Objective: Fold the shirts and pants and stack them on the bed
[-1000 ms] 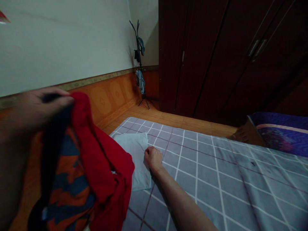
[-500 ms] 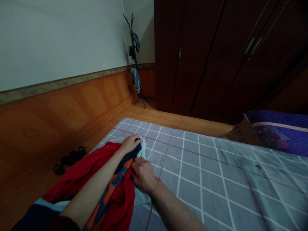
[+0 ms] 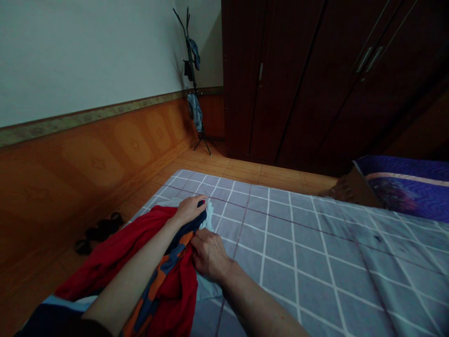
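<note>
A pile of clothes lies at the near left of the bed, with a red garment, an orange and blue patterned cloth, a navy cloth and a pale blue cloth at its edge. My left hand reaches over the pile, its fingers closed on the navy cloth at the far end. Just nearer, my right hand is curled into a pinch at the edge of the patterned cloth and the red garment. Its fingertips are partly hidden in the folds.
The bed has a grey checked sheet. A coat rack with clothes stands in the corner beside a dark wardrobe. Dark shoes lie on the floor at left. A cardboard box and purple bedding are at far right.
The view has shifted slightly, so the room's background sits a little higher. Both hands keep nearly the same place and grip on the clothes.
</note>
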The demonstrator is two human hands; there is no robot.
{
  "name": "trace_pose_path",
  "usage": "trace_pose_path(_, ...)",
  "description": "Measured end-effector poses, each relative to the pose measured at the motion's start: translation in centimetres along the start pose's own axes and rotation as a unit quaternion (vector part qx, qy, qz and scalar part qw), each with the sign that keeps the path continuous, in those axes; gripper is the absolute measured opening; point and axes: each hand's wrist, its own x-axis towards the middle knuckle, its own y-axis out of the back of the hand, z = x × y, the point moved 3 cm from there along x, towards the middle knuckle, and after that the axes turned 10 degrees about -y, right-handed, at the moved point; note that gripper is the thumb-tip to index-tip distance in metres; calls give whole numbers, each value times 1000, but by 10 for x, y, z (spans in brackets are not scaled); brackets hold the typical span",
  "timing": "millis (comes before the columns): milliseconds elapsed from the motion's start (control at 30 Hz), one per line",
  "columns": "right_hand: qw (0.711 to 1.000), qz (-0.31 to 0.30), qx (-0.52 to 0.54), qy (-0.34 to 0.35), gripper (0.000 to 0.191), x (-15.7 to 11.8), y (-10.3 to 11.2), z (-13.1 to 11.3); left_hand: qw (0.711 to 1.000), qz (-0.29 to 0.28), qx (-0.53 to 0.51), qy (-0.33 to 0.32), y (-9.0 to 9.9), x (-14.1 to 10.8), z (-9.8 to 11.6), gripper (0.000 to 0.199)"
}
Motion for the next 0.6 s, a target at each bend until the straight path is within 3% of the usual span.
trace_pose_path(167,1000,10,22,-1,10,-1,-1,0,1000,-9,-7,-9,0,2,2,28)
trace_pose_path(433,991,44,123,-20,12,-1,-3,3,999,28,-13,6,2,-2,4,20)
trace_pose_path(533,972,95,201,-73,20,1,-4,12,999,43,-27,1,5,-5,6,22)
trace_pose_path(600,944,154,256,-139,28,4,-1,25,998,43,-45,-16,9,-10,12,22)
